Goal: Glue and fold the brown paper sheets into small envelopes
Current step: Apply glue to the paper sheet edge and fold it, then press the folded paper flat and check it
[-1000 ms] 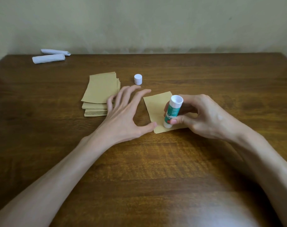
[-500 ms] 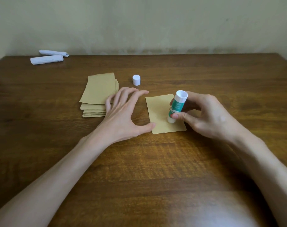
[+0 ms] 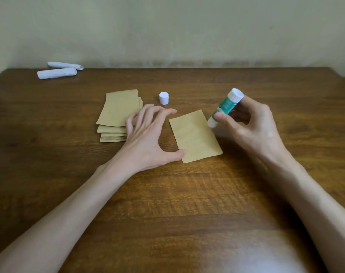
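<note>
A single brown paper sheet [image 3: 195, 135] lies flat on the wooden table [image 3: 167, 203]. My left hand [image 3: 148, 138] is spread beside it, thumb tip pressing the sheet's near left corner. My right hand [image 3: 250, 125] pinches a green and white glue stick [image 3: 225, 107], tilted, its lower end at the sheet's far right edge. A stack of brown sheets [image 3: 119, 115] sits to the left, partly under my left fingers. The white glue cap [image 3: 164, 98] stands upright behind the sheet.
Two white rolled paper pieces [image 3: 57, 72] lie at the table's far left corner, near the pale wall. The table's back edge runs along that wall.
My right hand has moved the glue stick up and to the right, from the sheet's near middle to its far right edge. My left hand stays on the sheet's corner.
</note>
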